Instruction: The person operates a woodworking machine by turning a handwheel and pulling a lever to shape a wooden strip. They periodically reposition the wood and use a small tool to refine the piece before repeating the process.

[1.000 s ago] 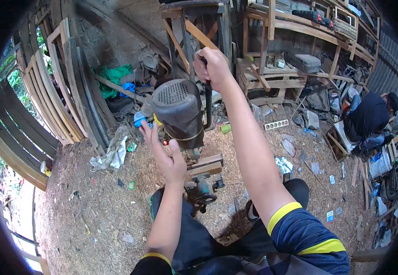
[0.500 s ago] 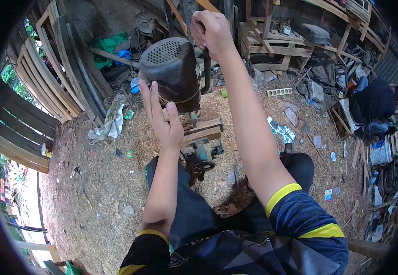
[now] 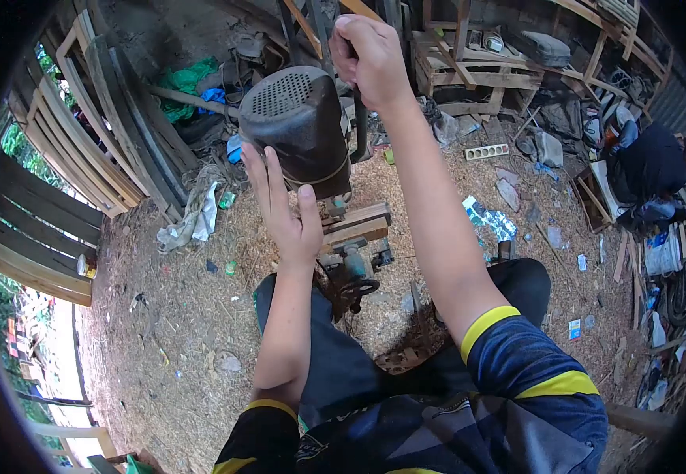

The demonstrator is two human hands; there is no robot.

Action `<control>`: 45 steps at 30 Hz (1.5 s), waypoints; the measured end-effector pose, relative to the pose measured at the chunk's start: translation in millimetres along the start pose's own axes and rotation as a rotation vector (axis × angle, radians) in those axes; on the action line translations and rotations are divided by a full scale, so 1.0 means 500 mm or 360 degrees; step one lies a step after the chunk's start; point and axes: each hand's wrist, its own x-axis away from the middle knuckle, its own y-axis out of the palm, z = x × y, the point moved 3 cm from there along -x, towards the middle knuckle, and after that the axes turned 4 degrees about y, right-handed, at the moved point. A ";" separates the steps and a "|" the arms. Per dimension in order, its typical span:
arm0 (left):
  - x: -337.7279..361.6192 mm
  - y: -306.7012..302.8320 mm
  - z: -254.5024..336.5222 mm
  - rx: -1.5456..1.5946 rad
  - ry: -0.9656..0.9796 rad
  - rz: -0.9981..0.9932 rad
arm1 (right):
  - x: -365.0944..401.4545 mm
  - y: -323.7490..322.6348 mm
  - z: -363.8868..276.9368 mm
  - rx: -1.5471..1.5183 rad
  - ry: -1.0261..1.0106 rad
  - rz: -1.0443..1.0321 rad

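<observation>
A bench machine stands between my legs, with a dark, vented motor housing point(image 3: 291, 118) on top. My right hand point(image 3: 370, 59) is raised at the housing's far right, its fingers curled in a fist around the upper end of a dark lever point(image 3: 360, 126); the grip itself is mostly hidden by the hand. My left hand point(image 3: 287, 213) is open, fingers stretched upward and thumb apart, close to the near left side of the housing. Below it, pieces of wood point(image 3: 358, 225) lie across the machine bed, above a dark handwheel point(image 3: 358, 291).
Wood shavings cover the floor point(image 3: 177, 316). Wooden frames and boards point(image 3: 82, 150) lean at the left. A white power strip point(image 3: 486, 152) and a shiny wrapper point(image 3: 491, 221) lie to the right. A wooden rack point(image 3: 477, 83) stands behind; clutter lines the right wall.
The whole view has shifted slightly, moving the floor items a little right and down. Both hands keep nearly the same pose beside the machine.
</observation>
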 end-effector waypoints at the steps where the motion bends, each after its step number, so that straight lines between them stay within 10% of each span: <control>1: 0.000 0.000 0.000 -0.0004 0.0001 -0.0007 | 0.001 0.002 -0.003 -0.0027 0.0006 0.0013; 45: -0.021 0.026 -0.028 -0.0255 0.0028 -0.0167 | 0.112 -0.007 -0.009 -0.0380 -0.0174 -0.0041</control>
